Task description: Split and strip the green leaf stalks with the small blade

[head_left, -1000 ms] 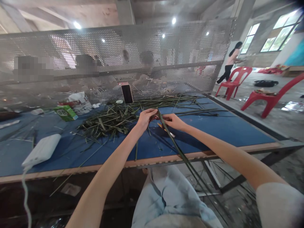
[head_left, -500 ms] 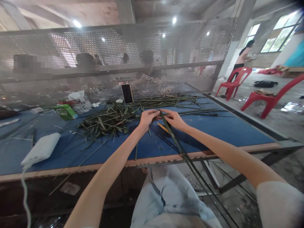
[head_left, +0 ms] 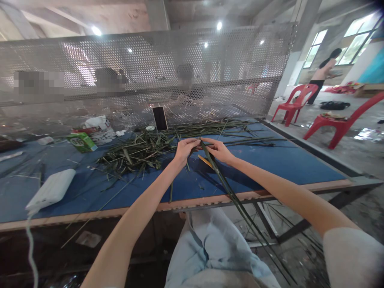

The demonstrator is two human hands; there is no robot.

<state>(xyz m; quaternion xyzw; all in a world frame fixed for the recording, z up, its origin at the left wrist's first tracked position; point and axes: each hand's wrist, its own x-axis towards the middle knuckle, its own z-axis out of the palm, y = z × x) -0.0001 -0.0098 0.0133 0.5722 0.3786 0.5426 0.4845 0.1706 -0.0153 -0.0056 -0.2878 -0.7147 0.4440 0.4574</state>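
Beyond the white device, the green carton bears large pale characters, too blurred to read with certainty. Right of that device, small dark marks along the table's front edge are illegible.

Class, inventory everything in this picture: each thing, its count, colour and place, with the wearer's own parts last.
Held strips: several, green, from hands past table edge
Leaf pile: one, dark green, left of hands
Long strips: many, green, table's far side
Table: one, blue, in front
Tool: one, yellow, below hands, partly hidden
Phone: one, black, beyond pile
Carton: one, green, left of pile
Device: one, white, front left
Cable: one, white, below device
Screen: one, grey, behind table
Chairs: two, red, right
Bag: one, black, floor right
Person: one, pale top, beyond chairs
Left hand: one, bare, on held strips
Right hand: one, bare, on held strips
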